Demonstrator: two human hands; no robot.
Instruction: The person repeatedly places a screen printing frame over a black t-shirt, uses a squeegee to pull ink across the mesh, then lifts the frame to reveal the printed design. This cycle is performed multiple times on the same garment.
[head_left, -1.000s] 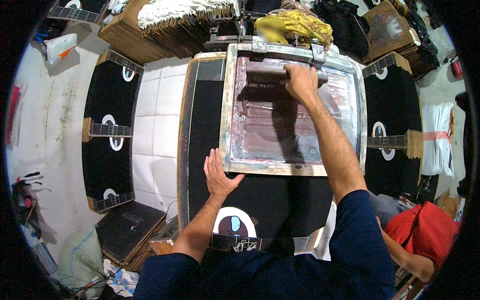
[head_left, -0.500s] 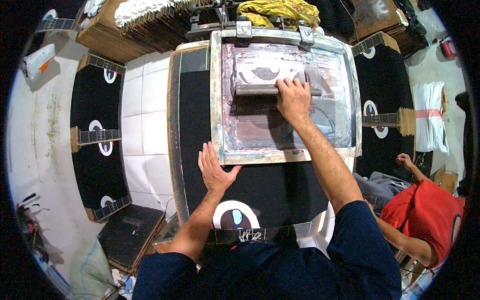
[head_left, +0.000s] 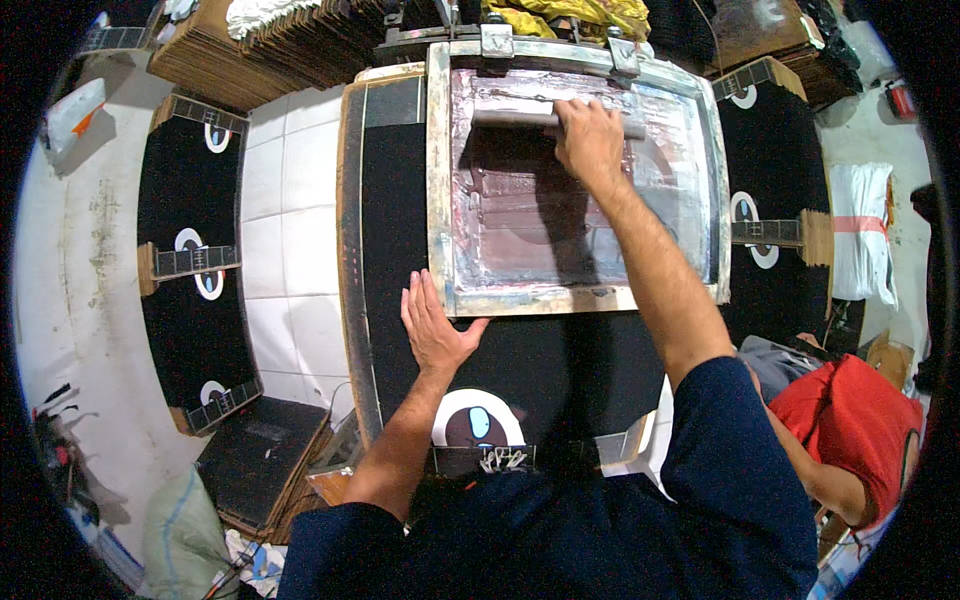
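A screen printing frame (head_left: pixel 590 299) with a worn, paint-stained rim lies over black fabric (head_left: pixel 393 200) on a long board. My right hand (head_left: pixel 592 148) grips the handle of a wide squeegee (head_left: pixel 513 118) near the far end of the mesh. Dark ink covers the mesh (head_left: pixel 530 230) on the near side of the squeegee. My left hand (head_left: pixel 438 325) rests with fingers spread on the black fabric, against the frame's near left corner. Close to my body, a printed eye (head_left: pixel 478 420) in white, brown and blue shows on the fabric.
Metal hinge clamps (head_left: pixel 497 40) hold the frame's far side, with yellow cloth (head_left: pixel 570 17) behind. Boards with printed black fabric stand left (head_left: pixel 190 330) and right (head_left: pixel 775 150). A person in a red shirt (head_left: pixel 835 430) is at the right. Stacked dark boards (head_left: pixel 262 460) lie lower left.
My right hand has pushed the squeegee away from me, toward the frame's far end, and ink now covers the eye stencil. My left hand stays by the corner.
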